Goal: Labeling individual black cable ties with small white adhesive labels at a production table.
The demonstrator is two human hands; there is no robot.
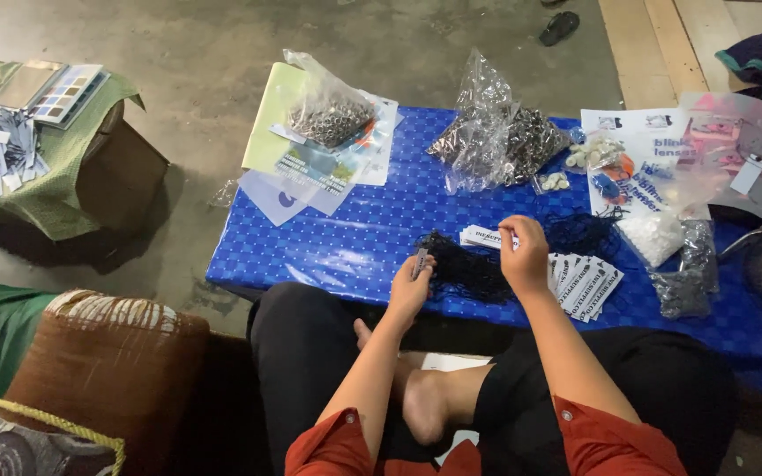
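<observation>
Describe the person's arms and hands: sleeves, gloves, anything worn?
Both hands, left and right, are bare, with no gloves. No rings or watch can be made out. Forearms are uncovered; short red-orange sleeves end near the elbows, the right one with a small button.

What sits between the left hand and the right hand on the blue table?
In the head view, a tangle of dark strings lies between the left hand and right hand, on the blue table.
</observation>
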